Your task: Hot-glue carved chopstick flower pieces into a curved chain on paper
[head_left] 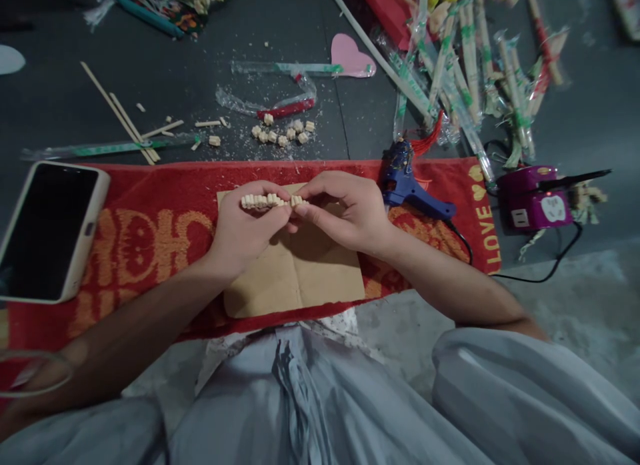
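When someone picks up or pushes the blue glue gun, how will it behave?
The blue glue gun looks like hard plastic, so it should stay stiff. The black cord at its handle will probably drag behind. Lying on its side on the red towel, it would more likely slide or turn than roll.

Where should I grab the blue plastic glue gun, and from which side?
The blue glue gun is probably best taken by its slim handle, from the right and above: it lies on its side, handle stretching rightward and towards you, with the black cord trailing from its end.
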`<state>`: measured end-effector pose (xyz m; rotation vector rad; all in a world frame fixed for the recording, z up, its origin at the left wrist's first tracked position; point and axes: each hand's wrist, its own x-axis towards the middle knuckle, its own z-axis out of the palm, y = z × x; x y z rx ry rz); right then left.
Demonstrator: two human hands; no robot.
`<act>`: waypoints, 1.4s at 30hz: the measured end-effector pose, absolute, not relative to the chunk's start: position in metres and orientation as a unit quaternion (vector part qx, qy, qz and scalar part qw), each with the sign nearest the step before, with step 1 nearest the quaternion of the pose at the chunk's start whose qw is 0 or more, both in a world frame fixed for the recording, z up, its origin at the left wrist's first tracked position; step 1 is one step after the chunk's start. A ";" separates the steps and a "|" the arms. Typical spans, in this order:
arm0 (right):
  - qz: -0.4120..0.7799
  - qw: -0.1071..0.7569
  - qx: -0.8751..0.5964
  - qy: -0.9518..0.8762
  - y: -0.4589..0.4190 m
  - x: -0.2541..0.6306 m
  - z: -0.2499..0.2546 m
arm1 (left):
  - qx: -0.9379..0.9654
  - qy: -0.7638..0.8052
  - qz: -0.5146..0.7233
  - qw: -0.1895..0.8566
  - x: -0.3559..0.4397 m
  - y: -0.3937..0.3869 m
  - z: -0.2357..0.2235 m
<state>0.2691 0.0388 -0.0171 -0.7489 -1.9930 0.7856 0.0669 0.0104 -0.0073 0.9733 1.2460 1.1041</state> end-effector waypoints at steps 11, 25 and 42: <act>0.415 0.411 -0.325 -0.744 0.040 0.267 -0.015 | 0.414 0.527 0.473 0.572 0.067 0.010 -0.007; 0.464 0.456 -0.369 -0.664 0.041 0.261 -0.025 | 0.428 0.506 0.476 0.579 0.068 0.011 -0.006; 0.391 0.433 -0.307 -0.752 0.046 0.273 -0.021 | 0.488 0.506 0.414 0.578 0.062 0.009 -0.005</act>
